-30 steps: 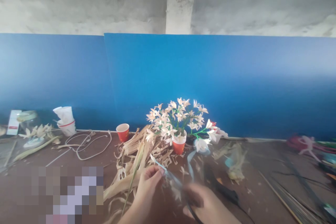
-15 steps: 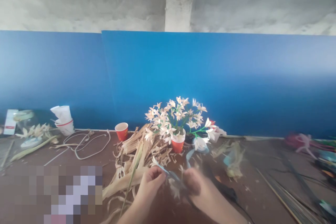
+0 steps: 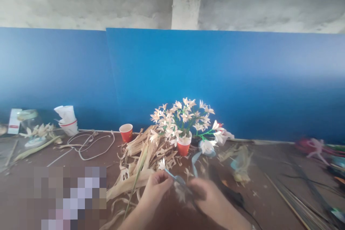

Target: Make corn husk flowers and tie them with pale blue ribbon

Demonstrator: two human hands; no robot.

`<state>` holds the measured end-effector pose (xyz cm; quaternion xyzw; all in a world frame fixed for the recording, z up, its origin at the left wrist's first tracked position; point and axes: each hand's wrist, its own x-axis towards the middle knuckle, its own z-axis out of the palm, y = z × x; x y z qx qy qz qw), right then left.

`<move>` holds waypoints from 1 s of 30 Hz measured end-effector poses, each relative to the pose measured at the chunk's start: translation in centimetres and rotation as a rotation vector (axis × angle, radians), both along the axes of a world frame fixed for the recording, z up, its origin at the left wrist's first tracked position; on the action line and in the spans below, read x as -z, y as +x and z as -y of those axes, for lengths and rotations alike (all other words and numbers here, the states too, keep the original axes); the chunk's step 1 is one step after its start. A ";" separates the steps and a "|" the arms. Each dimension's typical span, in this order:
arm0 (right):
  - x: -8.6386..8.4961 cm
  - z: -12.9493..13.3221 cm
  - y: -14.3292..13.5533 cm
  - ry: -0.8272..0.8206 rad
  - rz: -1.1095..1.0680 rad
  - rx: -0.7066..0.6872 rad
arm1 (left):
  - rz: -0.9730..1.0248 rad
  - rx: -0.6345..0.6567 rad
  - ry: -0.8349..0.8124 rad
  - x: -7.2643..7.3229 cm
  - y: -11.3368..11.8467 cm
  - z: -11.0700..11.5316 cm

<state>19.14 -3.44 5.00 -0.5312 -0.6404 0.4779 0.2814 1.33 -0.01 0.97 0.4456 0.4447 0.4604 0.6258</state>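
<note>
Both hands meet at lower centre of the frame over a brown surface (image 3: 256, 212). The left hand (image 3: 155, 190) has its fingers closed in a pinch on a thin, pale-blue stem (image 3: 169, 173), tipped with a small white flower (image 3: 161, 164) that points toward the upper left. The right hand (image 3: 208, 194) is curled just beside it at the stem's other end; motion blur leaves a grey-blue streak and a dark shape at its fingers, and whether they grip either cannot be told.

The work in hand appears to be handling at the stem, between the two hands. Judging by its slimness, any further move there calls for a steady left pinch and small, light motions from the right.

Directly beyond the hands, near centre, a red-and-white cup (image 3: 183, 150) holds a spray of cream flowers (image 3: 185, 116) on green stems. Dry, tan husks (image 3: 142, 151) lie heaped to its left, beside another red cup (image 3: 126, 134). A light-blue ribbon (image 3: 194, 165) trails down on its right, with larger white flowers (image 3: 207, 147) at its top. A white cable (image 3: 93, 158) loops at left of the frame; a crumpled, translucent bag (image 3: 242, 170) lies right of centre. A blue panel (image 3: 167, 68) stands behind.
</note>
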 end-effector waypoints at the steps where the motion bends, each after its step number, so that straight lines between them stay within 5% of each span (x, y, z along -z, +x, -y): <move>1: 0.2 0.0 0.1 -0.003 -0.021 -0.002 | 0.004 0.001 0.003 0.1 0.0 0.0; 30: -0.3 0.5 0.3 0.016 -0.006 -0.005 | 0.115 0.120 -0.043 -0.1 -0.5 0.0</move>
